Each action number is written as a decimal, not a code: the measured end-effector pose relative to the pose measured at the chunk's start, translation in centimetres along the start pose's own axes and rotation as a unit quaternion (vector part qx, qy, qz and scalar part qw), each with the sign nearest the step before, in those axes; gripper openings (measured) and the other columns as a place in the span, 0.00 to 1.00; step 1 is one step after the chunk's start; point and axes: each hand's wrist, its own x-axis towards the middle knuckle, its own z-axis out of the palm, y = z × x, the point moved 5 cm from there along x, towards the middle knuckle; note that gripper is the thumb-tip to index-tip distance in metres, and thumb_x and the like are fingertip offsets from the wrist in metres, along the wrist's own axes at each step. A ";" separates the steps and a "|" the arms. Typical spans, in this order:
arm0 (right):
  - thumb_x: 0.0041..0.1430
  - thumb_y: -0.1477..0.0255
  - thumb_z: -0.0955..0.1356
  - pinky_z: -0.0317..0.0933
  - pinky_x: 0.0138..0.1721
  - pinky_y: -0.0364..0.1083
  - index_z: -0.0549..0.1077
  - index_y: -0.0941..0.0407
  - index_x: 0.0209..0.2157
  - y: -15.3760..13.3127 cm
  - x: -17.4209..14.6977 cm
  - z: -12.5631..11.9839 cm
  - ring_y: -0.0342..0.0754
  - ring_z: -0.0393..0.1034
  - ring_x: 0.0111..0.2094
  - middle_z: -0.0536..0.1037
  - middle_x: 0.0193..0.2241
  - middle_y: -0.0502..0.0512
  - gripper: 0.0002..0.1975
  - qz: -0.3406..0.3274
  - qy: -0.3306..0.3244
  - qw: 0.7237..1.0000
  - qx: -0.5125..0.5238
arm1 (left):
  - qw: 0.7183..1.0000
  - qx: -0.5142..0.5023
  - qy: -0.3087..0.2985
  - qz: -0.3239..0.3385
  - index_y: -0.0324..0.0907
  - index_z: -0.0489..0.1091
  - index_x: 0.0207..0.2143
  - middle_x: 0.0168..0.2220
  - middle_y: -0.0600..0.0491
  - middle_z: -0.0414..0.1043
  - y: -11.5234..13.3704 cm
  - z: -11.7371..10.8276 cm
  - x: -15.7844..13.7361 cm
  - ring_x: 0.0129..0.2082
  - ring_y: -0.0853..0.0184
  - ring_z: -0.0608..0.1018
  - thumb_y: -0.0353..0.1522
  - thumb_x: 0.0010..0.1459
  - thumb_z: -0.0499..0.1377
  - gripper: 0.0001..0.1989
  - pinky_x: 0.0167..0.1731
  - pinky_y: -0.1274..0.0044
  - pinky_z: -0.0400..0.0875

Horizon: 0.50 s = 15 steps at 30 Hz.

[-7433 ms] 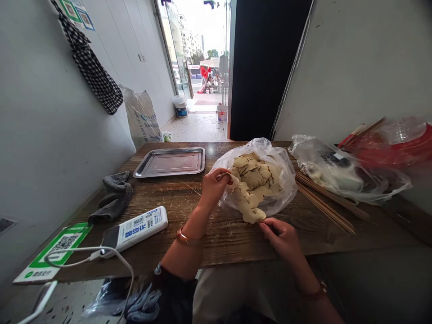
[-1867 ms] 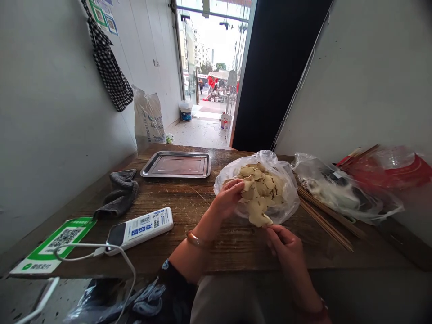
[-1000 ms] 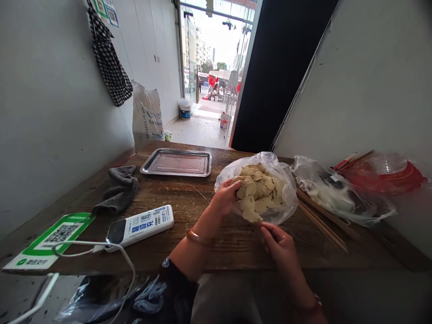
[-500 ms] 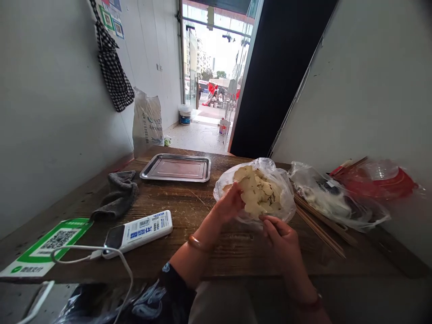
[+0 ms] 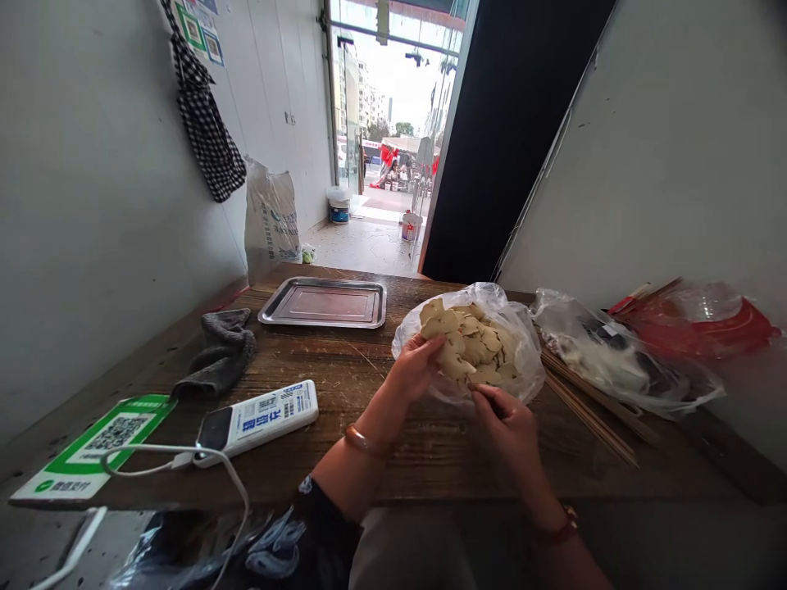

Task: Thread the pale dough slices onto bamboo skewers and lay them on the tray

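My left hand (image 5: 419, 365) is closed on a cluster of thin, pale potato slices (image 5: 452, 340) with brownish edges, thumb on top. They are held over an opened clear plastic bag (image 5: 522, 348) in which more such slices (image 5: 483, 340) are heaped. Just right of it, my right hand (image 5: 507, 418) pinches what looks like a thin skewer (image 5: 470, 382), its tip at the lower edge of the slices. Most of the skewer is hidden by my fingers. Several loose bamboo skewers (image 5: 593, 418) lie on the wooden table (image 5: 344, 410) to the right.
A metal tray (image 5: 323, 303) lies at the table's far side. On the left are a grey cloth (image 5: 218, 352), a white power bank (image 5: 258, 422) with a cable (image 5: 230, 467), and a green QR card (image 5: 102, 442). Plastic bags (image 5: 620, 360) and a red bag (image 5: 707, 324) sit at right.
The slices in my left hand have tilted and spread slightly, shifting left and up. My right hand has moved a little left and up, its fingertips closer to them.
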 end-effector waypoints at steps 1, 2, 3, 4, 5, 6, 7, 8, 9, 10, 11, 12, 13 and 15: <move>0.59 0.64 0.66 0.67 0.42 0.51 0.79 0.55 0.37 -0.2 0.1 -0.2 0.53 0.75 0.38 0.81 0.36 0.57 0.12 -0.021 0.011 0.999 -0.023 | 1.000 0.004 0.003 0.005 0.36 0.75 0.36 0.32 0.49 0.78 0.0 0.0 0.0 0.30 0.67 0.78 0.32 0.44 0.70 0.16 0.32 0.77 0.73; 0.60 0.64 0.66 0.67 0.42 0.51 0.79 0.55 0.37 -0.3 0.2 -0.3 0.53 0.75 0.38 0.81 0.36 0.57 0.12 -0.042 0.017 0.998 -0.052 | 1.000 0.011 0.010 0.010 0.36 0.75 0.36 0.32 0.50 0.78 0.0 -0.1 0.0 0.29 0.68 0.78 0.33 0.43 0.70 0.17 0.30 0.77 0.72; 0.60 0.65 0.66 0.67 0.43 0.51 0.79 0.54 0.38 -0.5 0.3 -0.3 0.53 0.75 0.38 0.81 0.37 0.57 0.12 -0.062 0.018 0.995 -0.082 | 1.000 0.018 0.017 0.014 0.37 0.75 0.36 0.32 0.50 0.77 0.1 -0.2 0.0 0.28 0.68 0.77 0.33 0.42 0.71 0.18 0.29 0.77 0.72; 0.61 0.65 0.65 0.66 0.43 0.51 0.79 0.54 0.38 -0.6 0.4 -0.3 0.53 0.75 0.38 0.81 0.37 0.58 0.12 -0.078 0.017 0.991 -0.108 | 0.999 0.027 0.022 0.017 0.37 0.75 0.36 0.32 0.51 0.77 0.1 -0.3 0.0 0.28 0.68 0.77 0.34 0.41 0.71 0.18 0.29 0.78 0.72; 0.62 0.66 0.65 0.66 0.44 0.51 0.79 0.54 0.39 -0.6 0.4 -0.3 0.53 0.75 0.39 0.81 0.38 0.58 0.12 -0.090 0.014 0.988 -0.128 | 0.999 0.034 0.022 0.017 0.37 0.75 0.37 0.32 0.51 0.78 0.1 -0.3 0.0 0.28 0.68 0.77 0.34 0.41 0.71 0.19 0.29 0.78 0.72; 0.62 0.66 0.64 0.66 0.44 0.51 0.78 0.54 0.40 -0.6 0.4 -0.3 0.53 0.75 0.40 0.81 0.38 0.58 0.12 -0.096 0.010 0.986 -0.138 | 0.999 0.039 0.018 0.015 0.38 0.75 0.37 0.33 0.50 0.78 0.1 -0.3 0.0 0.29 0.68 0.78 0.34 0.40 0.71 0.20 0.29 0.77 0.72; 0.62 0.66 0.64 0.65 0.44 0.51 0.78 0.54 0.40 -0.5 0.4 -0.2 0.53 0.75 0.40 0.81 0.39 0.58 0.12 -0.098 0.007 0.985 -0.139 | 0.999 0.043 0.013 0.013 0.38 0.75 0.38 0.34 0.50 0.78 0.0 -0.2 -0.1 0.30 0.67 0.78 0.35 0.40 0.71 0.21 0.30 0.77 0.72; 0.63 0.66 0.64 0.66 0.44 0.51 0.78 0.55 0.40 -0.3 0.3 -0.2 0.53 0.75 0.40 0.81 0.39 0.58 0.12 -0.097 0.003 0.986 -0.133 | 0.999 0.045 0.008 0.010 0.38 0.75 0.39 0.34 0.50 0.78 0.0 -0.2 -0.1 0.31 0.67 0.78 0.35 0.40 0.71 0.21 0.30 0.77 0.72; 0.62 0.66 0.64 0.66 0.44 0.51 0.78 0.55 0.40 -0.1 0.3 -0.2 0.53 0.75 0.40 0.81 0.38 0.58 0.12 -0.091 0.000 0.988 -0.121 | 0.999 0.048 0.005 0.008 0.38 0.75 0.39 0.34 0.49 0.78 0.0 -0.2 -0.2 0.31 0.67 0.78 0.36 0.40 0.71 0.22 0.30 0.77 0.72; 0.62 0.65 0.65 0.66 0.43 0.51 0.78 0.55 0.39 0.3 0.3 -0.2 0.53 0.75 0.39 0.81 0.38 0.58 0.12 -0.084 -0.001 0.991 -0.109 | 0.999 0.052 0.001 0.007 0.38 0.74 0.39 0.34 0.49 0.77 -0.1 -0.2 -0.2 0.30 0.67 0.78 0.36 0.40 0.71 0.22 0.30 0.77 0.72; 0.62 0.64 0.65 0.67 0.43 0.50 0.78 0.55 0.39 0.6 0.3 -0.3 0.53 0.75 0.39 0.81 0.37 0.57 0.12 -0.075 -0.001 0.992 -0.097 | 0.998 0.056 -0.004 0.006 0.38 0.74 0.39 0.33 0.50 0.77 -0.1 -0.1 -0.3 0.29 0.67 0.78 0.36 0.40 0.71 0.22 0.30 0.77 0.72; 0.61 0.63 0.66 0.67 0.42 0.50 0.78 0.55 0.38 0.9 0.3 -0.3 0.53 0.75 0.38 0.81 0.37 0.57 0.12 -0.067 0.000 0.994 -0.087 | 0.998 0.060 -0.012 0.005 0.38 0.74 0.38 0.32 0.50 0.77 -0.2 -0.1 -0.3 0.29 0.67 0.77 0.36 0.40 0.72 0.22 0.29 0.77 0.72; 0.61 0.63 0.66 0.67 0.41 0.50 0.78 0.54 0.38 1.2 0.4 -0.3 0.53 0.75 0.38 0.81 0.37 0.57 0.13 -0.059 -0.001 0.995 -0.079 | 0.998 0.062 -0.019 0.004 0.37 0.74 0.38 0.31 0.50 0.77 -0.2 -0.1 -0.3 0.28 0.68 0.77 0.36 0.40 0.72 0.22 0.29 0.77 0.72; 0.60 0.62 0.66 0.67 0.41 0.50 0.79 0.54 0.38 1.5 0.6 -0.3 0.53 0.75 0.38 0.81 0.37 0.57 0.13 -0.048 -0.008 0.996 -0.071 | 0.998 0.051 -0.027 0.001 0.38 0.74 0.38 0.31 0.51 0.76 -0.3 -0.1 -0.3 0.27 0.68 0.77 0.36 0.40 0.72 0.22 0.28 0.77 0.72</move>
